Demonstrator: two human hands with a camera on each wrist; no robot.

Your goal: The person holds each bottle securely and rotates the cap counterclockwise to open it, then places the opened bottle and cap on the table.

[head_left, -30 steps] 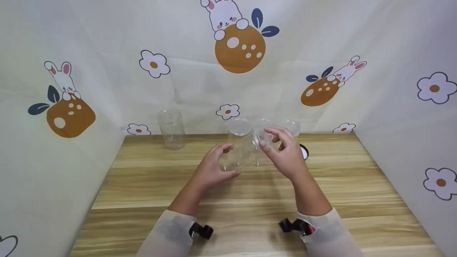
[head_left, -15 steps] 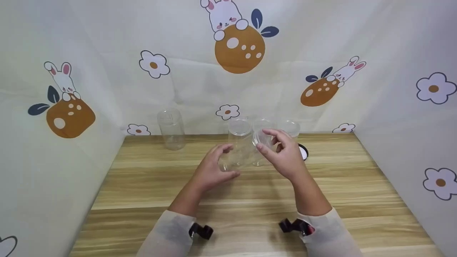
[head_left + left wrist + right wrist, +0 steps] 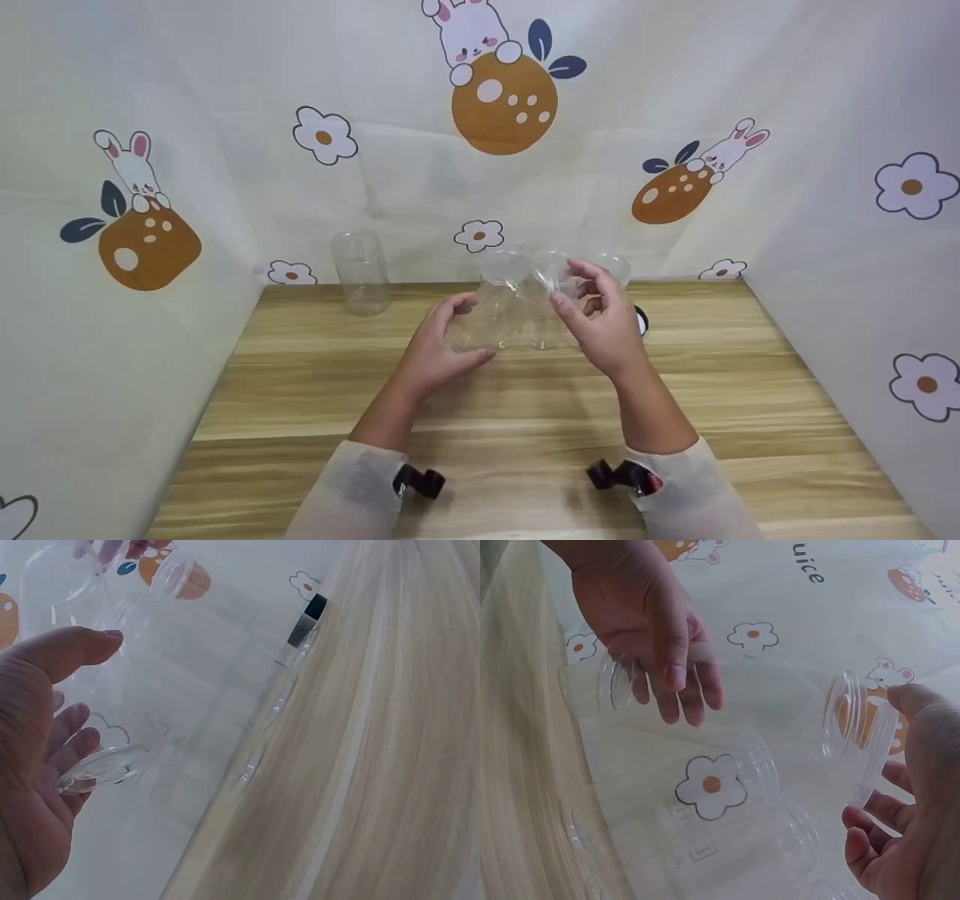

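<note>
My left hand (image 3: 442, 345) grips a clear plastic jar (image 3: 844, 716) around its base end, thumb on the near side and fingers behind. The jar lies tilted in the air, its threaded mouth towards my right hand (image 3: 604, 322). Between thumb and fingers, that right hand pinches a clear round lid (image 3: 880, 754), held just beside the mouth with a narrow gap in the right wrist view. Behind the held jar stand several upright clear jars (image 3: 795, 836), partly overlapped by it in the head view.
Another clear jar (image 3: 362, 274) stands apart at the back left of the wood-grain table (image 3: 510, 450). A black-rimmed lid (image 3: 642, 321) with a white face is partly hidden behind my right hand. Printed cloth walls (image 3: 405, 180) enclose the back and sides.
The clear lid has come away from the held jar's mouth, shifting right with my right hand. My left hand and the jar have moved slightly left and up.
</note>
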